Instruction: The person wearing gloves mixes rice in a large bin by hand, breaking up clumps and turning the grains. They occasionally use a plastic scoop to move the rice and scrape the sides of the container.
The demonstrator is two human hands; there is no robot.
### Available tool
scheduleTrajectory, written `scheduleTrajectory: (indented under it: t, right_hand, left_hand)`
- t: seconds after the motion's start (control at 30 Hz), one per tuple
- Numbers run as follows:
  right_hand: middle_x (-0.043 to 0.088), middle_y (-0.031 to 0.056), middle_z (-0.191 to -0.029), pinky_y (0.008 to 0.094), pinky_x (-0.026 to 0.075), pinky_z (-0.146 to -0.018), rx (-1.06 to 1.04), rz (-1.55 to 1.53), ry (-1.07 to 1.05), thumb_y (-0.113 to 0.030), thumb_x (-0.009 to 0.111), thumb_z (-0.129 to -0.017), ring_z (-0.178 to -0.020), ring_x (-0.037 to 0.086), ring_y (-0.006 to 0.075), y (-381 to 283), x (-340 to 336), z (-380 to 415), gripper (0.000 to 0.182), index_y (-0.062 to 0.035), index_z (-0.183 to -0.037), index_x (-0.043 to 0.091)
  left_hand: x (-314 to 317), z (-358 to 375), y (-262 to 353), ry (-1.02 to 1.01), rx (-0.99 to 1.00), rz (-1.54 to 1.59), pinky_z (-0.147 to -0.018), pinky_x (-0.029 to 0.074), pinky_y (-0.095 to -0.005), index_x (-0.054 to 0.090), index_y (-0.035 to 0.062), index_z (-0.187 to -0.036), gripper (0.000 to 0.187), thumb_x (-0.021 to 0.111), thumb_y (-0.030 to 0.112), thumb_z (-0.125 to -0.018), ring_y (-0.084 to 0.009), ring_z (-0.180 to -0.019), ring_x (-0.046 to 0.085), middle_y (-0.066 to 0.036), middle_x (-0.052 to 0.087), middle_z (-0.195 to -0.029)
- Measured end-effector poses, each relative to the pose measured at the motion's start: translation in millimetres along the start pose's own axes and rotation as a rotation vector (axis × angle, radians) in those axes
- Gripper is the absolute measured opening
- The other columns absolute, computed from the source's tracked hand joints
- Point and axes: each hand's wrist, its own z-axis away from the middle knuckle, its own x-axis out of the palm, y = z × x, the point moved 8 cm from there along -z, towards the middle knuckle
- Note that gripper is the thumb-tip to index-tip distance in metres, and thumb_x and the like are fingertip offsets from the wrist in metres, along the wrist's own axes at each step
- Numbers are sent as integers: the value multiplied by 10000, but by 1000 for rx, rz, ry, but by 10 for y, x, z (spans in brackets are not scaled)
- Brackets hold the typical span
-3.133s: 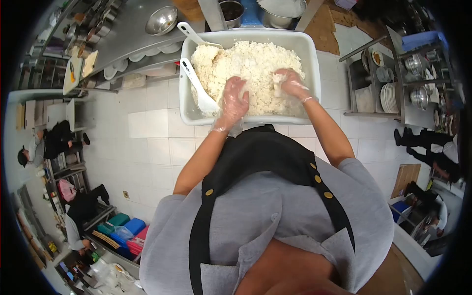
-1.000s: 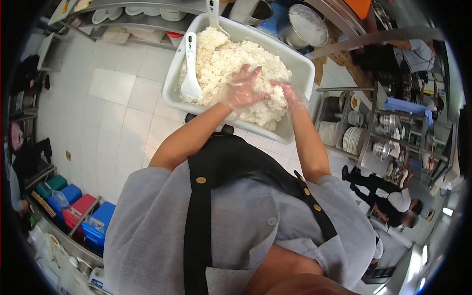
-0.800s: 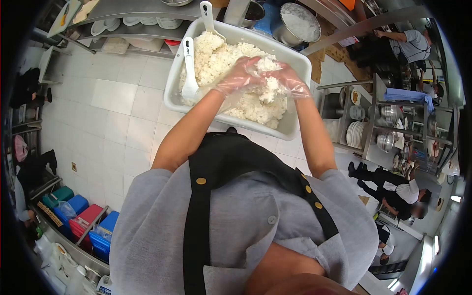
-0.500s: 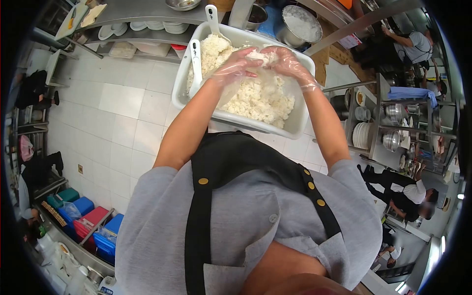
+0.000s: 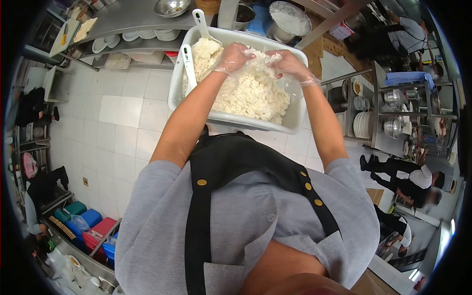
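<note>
A white plastic tub (image 5: 173, 96) holds a large heap of cooked white rice (image 5: 255, 96). My left hand (image 5: 235, 58), in a clear plastic glove, is at the heap's far side with its fingers curled into the rice. Opposite it, my right hand (image 5: 289, 65), also gloved, has its fingers bent around rice near the far right of the tub. Loose rice lies between the two hands. Two white rice paddles, one paddle (image 5: 200, 22) at the far left corner and another paddle (image 5: 188, 64) nearer me, lean in the tub's left side.
A steel shelf unit (image 5: 132, 18) with stacked plates stands beyond the tub at the left. A metal pot (image 5: 287, 27) with white contents sits behind it. Racks with plates (image 5: 363, 124) and bowls are at the right, where several people work. Coloured bins (image 5: 93, 228) stand lower left.
My hands have moved apart and down into the rice; before, they were close together around a clump of it. The view has shifted slightly.
</note>
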Motion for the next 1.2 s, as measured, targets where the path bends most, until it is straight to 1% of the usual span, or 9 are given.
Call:
scheduleTrajectory:
  t: [0.13,0.3,0.33,0.5,0.67,0.87,0.97,1.1,1.2]
  right_hand:
    - [646,173,-1040,337,520,-774,40,156,-16,-276,735,-758,-892,622,216,198,122,-134,543,-117,-1257,593]
    - [248,225,-1490,416,224,-1133,-226,843,103,-498,716,-740,-1401,217,338,-118,1003,164,763,-202,-1388,442]
    - [159,239,-1518,403,214,-1143,-474,876,161,-495,676,-775,-1410,190,359,191,1217,185,753,-210,-1415,400]
    - [335,181,-1457,410,302,-1098,-163,892,-92,-552,651,-759,-1315,378,346,539,634,235,767,-194,-1399,426]
    - [546,141,-1297,377,384,-1037,-137,746,64,-517,634,-770,-1212,508,317,-497,558,-357,679,-180,-1344,499]
    - [493,121,-1368,371,313,-1088,-317,911,-100,-583,593,-786,-1309,406,269,-193,1669,-753,677,-220,-1349,497]
    - [451,95,-1416,364,240,-1130,-211,988,-175,-595,597,-779,-1375,312,239,68,1413,-272,701,-250,-1374,464]
    - [489,101,-1381,385,268,-1116,-142,1086,-356,-501,667,-781,-1339,371,265,102,876,-124,585,-214,-1281,568]
    - [529,129,-1327,381,316,-1085,-241,867,-208,-448,723,-749,-1271,446,286,-238,851,-615,559,-159,-1215,618]
  left_hand:
    - [-134,61,-17,-42,-106,-178,-867,490,-360,665,-28,-1053,578,838,354,-655,-291,-939,647,-209,663,-972]
    - [-116,284,-181,-160,8,-235,-1060,339,-382,504,-13,-1289,813,765,478,-697,-348,-1288,396,-273,372,-1398]
    - [-158,349,-238,-159,-22,-209,-1083,306,-391,464,-16,-1323,853,738,512,-711,-361,-1324,337,-286,326,-1419]
    - [-583,1039,-307,124,76,-55,-1099,275,-425,422,-38,-1346,872,623,591,-775,-398,-1343,291,-254,288,-1424]
    - [-641,1574,-399,313,-14,313,-1042,357,-412,442,-38,-1326,711,737,241,-743,-352,-1295,383,-188,311,-1401]
    - [-609,1634,-324,423,263,-60,-1061,339,-434,495,-25,-1282,626,678,154,-711,-390,-1298,373,-203,392,-1385]
    - [-705,1782,-448,531,204,-144,-1018,383,-436,477,-23,-1288,604,636,90,-716,-414,-1242,420,-235,422,-1332]
    - [-839,1866,-514,709,157,-195,-945,449,-439,453,-13,-1305,576,578,-6,-743,-426,-1156,488,-256,450,-1271]
    - [-800,1787,-478,689,168,-189,-944,448,-452,455,-11,-1302,558,576,-12,-757,-432,-1150,490,-259,446,-1275]
